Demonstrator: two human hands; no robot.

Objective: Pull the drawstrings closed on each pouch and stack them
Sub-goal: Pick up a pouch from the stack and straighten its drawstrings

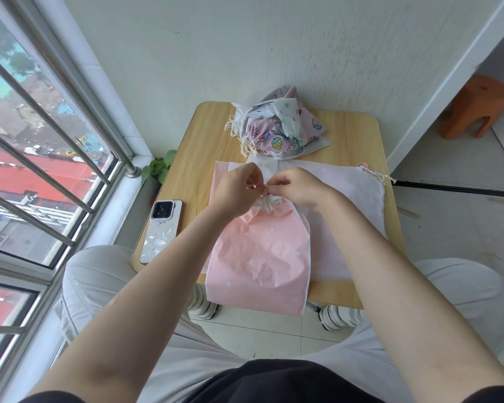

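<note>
A pink pouch (259,257) lies on the small wooden table (361,135), its lower end hanging over the front edge. Its neck is gathered tight at the far end. My left hand (236,187) and my right hand (297,186) meet at that neck, each pinching the pink drawstring (259,187). Under the pink pouch lies a flat white pouch (346,199) with its cord ends at the right edge. At the back of the table sits a pile of closed pouches (277,126), white and pink with strawberry prints.
A phone (160,228) lies face down at the table's left edge. A window with metal bars (41,158) runs along the left. A small green plant (157,167) sits by the sill. An orange stool (474,109) stands at the far right. My knees flank the table.
</note>
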